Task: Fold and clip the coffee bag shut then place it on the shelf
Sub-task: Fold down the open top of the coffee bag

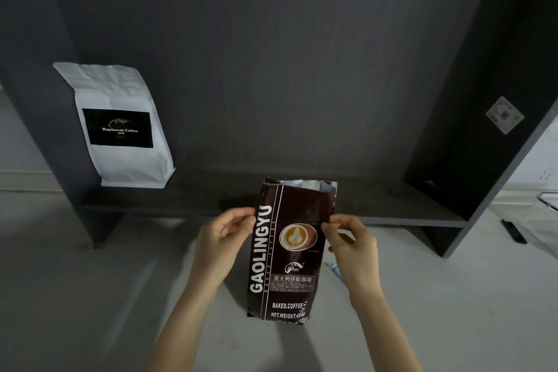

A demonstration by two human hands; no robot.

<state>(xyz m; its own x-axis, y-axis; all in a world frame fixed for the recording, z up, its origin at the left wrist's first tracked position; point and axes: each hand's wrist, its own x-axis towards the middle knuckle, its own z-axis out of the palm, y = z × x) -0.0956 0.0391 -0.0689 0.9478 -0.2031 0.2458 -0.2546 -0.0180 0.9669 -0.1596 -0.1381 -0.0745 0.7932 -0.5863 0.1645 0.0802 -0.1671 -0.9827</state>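
A dark brown coffee bag (287, 254), printed with "GAOLINGYU" up one side and a picture of a latte cup, stands upright on a pale grey counter (75, 296), near the middle of its front area. Its top is open, the silver lining showing at the mouth. The person's left hand (223, 241) pinches the bag's left edge between thumb and fingertips, in its upper half. The right hand (351, 246) pinches the right edge at about the same height, fingers closed on the foil. Both forearms reach in from the bottom of the view.

Just behind the bag runs a low dark grey shelf (407, 208), its board raised slightly off the counter on short supports. At the shelf's left end a white coffee bag (120, 93) with a black label stands leaning back. A small pale sticker (505, 114) sits on the shelf's right side panel.
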